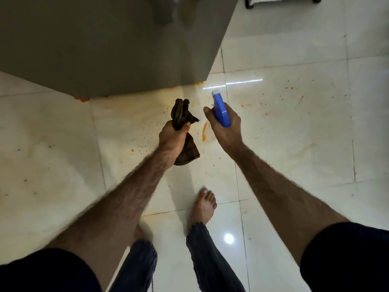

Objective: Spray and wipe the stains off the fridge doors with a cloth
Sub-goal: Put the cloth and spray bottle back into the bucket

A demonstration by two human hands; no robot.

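Note:
The grey fridge door [101, 43] fills the upper left of the head view, seen from above, with orange stains along its bottom edge [82, 99]. My left hand [171, 138] grips a bunched dark brown checked cloth [182, 114], whose ends stick out above and below the fist. My right hand [226, 128] holds a blue spray bottle [220, 109] by its neck, the nozzle pointing toward the fridge's lower right corner. Both hands hover above the floor, a short way in front of the fridge.
The glossy white tiled floor [294, 123] carries orange splashes and a streak [204, 132] between my hands. My bare feet [204, 205] stand just behind. A black-framed piece of furniture on castors [273, 2] stands at the top right.

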